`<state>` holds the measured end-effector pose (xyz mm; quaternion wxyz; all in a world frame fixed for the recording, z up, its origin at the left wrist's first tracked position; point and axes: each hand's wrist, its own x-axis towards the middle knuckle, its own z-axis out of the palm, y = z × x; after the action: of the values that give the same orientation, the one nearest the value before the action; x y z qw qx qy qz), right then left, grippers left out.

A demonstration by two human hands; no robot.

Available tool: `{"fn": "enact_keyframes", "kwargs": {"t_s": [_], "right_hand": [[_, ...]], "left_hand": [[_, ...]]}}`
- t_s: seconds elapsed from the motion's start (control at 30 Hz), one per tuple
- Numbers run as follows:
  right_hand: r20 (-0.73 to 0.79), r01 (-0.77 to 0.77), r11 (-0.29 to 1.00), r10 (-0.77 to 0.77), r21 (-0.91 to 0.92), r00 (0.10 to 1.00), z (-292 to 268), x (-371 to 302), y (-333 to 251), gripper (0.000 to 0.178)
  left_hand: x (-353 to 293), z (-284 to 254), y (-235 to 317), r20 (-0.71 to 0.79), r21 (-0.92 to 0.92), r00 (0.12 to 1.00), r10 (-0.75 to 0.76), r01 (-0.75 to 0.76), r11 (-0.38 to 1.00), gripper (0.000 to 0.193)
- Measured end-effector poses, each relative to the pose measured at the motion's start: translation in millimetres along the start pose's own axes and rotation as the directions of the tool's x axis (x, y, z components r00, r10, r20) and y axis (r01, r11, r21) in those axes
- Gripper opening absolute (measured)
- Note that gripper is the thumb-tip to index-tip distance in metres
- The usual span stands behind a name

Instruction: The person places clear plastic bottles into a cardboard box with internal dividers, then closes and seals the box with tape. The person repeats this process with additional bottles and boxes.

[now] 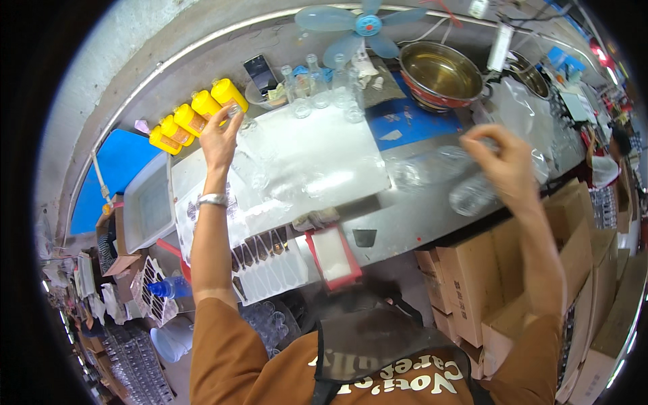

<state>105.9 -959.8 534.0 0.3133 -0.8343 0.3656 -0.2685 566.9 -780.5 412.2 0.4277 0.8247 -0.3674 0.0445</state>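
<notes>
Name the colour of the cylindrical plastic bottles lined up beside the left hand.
The bottles are bright yellow, best seen in the head view.

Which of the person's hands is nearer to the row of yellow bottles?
Left. The left hand is raised close beside the yellow bottles; the right hand is well off to their right.

A red-sided basin (437,99) is sitting near a blue-bladed fan (368,25), while a smartphone (260,71) is leaning by a plastic bowl (252,96).
</notes>
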Motion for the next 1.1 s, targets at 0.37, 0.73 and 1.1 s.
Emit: {"fn": "enact_keyframes", "kwargs": {"t_s": [0.37,0.73,1.1], "right_hand": [[0.083,0.040,0.998,-0.035,-0.055,0.996,286,210,28,0.025],[-0.226,0.197,0.973,-0.219,-0.116,0.949,323,256,46,0.031],[-0.319,0.142,0.922,-0.022,0.360,0.948,309,223,56,0.020]], "left_hand": [[118,116,-65,0.118,0.096,0.992,0.048,-0.060,0.994,0.048],[120,143,-60,-0.047,0.071,0.987,0.157,-0.153,0.986,0.058],[99,206,16,-0.137,-0.300,0.983,0.121,-0.157,0.941,0.032]]}}
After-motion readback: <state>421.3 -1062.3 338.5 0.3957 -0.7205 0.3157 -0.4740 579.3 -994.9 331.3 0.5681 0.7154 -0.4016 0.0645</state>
